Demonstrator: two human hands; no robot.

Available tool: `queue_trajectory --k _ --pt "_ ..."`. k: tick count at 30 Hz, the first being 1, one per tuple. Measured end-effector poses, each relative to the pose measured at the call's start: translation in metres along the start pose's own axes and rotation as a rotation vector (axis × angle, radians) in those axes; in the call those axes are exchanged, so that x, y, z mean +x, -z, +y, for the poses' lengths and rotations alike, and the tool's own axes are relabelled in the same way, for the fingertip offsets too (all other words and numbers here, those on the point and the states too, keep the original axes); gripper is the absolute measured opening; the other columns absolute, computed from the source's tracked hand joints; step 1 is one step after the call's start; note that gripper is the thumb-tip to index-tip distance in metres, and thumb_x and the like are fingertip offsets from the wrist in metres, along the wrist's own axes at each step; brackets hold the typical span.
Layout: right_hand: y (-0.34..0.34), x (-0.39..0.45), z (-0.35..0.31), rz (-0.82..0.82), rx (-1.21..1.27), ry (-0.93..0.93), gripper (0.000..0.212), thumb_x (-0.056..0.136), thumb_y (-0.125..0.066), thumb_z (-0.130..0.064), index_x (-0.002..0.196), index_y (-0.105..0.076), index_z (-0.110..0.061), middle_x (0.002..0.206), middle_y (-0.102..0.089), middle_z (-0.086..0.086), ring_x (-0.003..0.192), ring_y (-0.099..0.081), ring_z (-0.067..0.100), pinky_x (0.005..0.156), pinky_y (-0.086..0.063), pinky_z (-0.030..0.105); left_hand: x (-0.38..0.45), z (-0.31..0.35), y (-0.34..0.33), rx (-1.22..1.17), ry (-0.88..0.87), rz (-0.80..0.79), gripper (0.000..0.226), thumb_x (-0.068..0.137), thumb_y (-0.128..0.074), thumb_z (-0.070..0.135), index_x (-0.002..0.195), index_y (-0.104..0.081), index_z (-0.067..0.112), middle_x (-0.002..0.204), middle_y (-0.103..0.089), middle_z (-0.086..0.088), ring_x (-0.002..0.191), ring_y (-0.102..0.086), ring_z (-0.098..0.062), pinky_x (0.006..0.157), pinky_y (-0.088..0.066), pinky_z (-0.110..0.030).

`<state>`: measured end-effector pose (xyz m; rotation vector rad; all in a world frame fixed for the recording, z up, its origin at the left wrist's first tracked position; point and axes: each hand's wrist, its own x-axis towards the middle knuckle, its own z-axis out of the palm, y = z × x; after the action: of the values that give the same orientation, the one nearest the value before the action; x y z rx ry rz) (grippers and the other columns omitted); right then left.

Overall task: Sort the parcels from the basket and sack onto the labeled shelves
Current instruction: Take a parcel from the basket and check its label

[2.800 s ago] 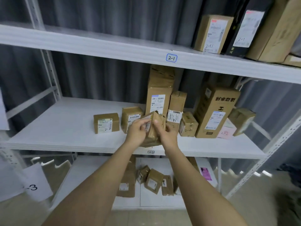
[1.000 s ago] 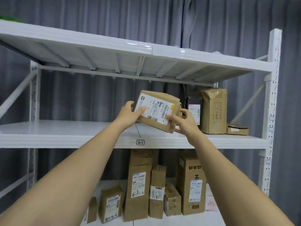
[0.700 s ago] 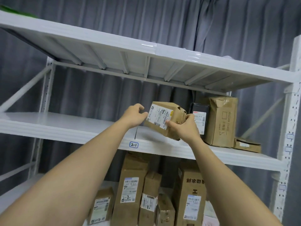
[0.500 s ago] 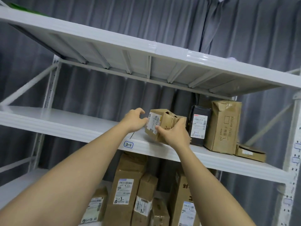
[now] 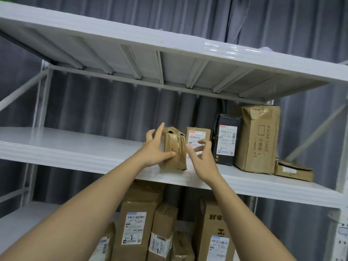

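Shelf tag behind left forearm

- Grey curtain hung in close vertical pleats, filling the whole background behind the rack.
- Seen above the top shelf, in the gap between that and the middle shelf, and again below the middle shelf at the left.
- Darker in the shade under the top shelf, paler and bluish along the upper right.
- One deeper fold or seam running down the upper part, right of centre, where two lengths seem to meet.
- Small pale scrap poking up over the top shelf's front edge at the right, against the curtain; too little showing to tell what.
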<state>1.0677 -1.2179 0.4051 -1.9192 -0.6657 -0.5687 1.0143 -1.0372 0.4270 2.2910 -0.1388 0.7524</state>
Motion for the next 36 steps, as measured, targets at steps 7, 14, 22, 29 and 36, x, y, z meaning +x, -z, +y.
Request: queue_trajectory --k 7,14,22,29,36 --pt "0.024 0.027 0.030 0.108 -0.016 -0.011 0.037 0.098 -0.042 -0.051 0.122 -0.034 -0.025 0.103 -0.050 -0.008 0.092 -0.052 0.006 0.079 -0.041 0.030 0.025 -0.001 -0.018 0.057 -0.165 0.093 0.081 0.073 -0.077 0.046 0.137 -0.027 0.041 0.145 -0.018 0.003 0.133 -0.029 -0.026 0.106 -0.036 -0.044" --pt "0.025 0.057 0.038 0.135 -0.043 -0.053 0.039 0.098 -0.042 -0.052 0.124 -0.033 -0.025 0.102 -0.056 0.004 0.096 -0.061 0.024 0.086 -0.053 0.051 0.063 0.002 -0.019 0.258 -0.114 0.016 0.082 0.074 -0.077 0.041 0.137 -0.027 0.028 0.141 -0.032 -0.001 0.126 -0.039 -0.027 0.098 -0.043 -0.044" --pt "0.018 0.079 0.039 0.145 -0.101 -0.074 0.045 0.099 -0.042 -0.049 0.133 -0.031 -0.021 0.116 -0.053 0.005 0.099 -0.059 0.022 0.087 -0.053 0.050 0.109 -0.025 -0.026 0.265 0.008 -0.052 0.086 0.077 -0.076 0.033 0.142 -0.020 0.023 0.142 -0.033 -0.004 0.116 -0.048 -0.028 0.095 -0.048 -0.045" --pt "0.009 0.094 0.043 0.164 -0.156 -0.068 0.045 0.098 -0.045 -0.048 0.133 -0.033 -0.022 0.121 -0.054 0.007 0.101 -0.057 0.020 0.090 -0.051 0.050 0.138 -0.043 -0.033 0.186 0.050 -0.084 0.087 0.076 -0.076 0.029 0.142 -0.019 0.024 0.142 -0.034 -0.002 0.117 -0.047 -0.028 0.097 -0.047 -0.046" --pt "0.008 0.101 0.049 0.160 -0.201 -0.057 0.044 0.099 -0.045 -0.047 0.133 -0.033 -0.022 0.118 -0.053 0.000 0.105 -0.057 0.019 0.089 -0.052 0.049 0.162 -0.047 -0.045 0.180 0.095 -0.136 0.082 0.080 -0.070 0.027 0.144 -0.019 0.028 0.139 -0.025 -0.010 0.121 -0.044 -0.034 0.103 -0.040 -0.046"
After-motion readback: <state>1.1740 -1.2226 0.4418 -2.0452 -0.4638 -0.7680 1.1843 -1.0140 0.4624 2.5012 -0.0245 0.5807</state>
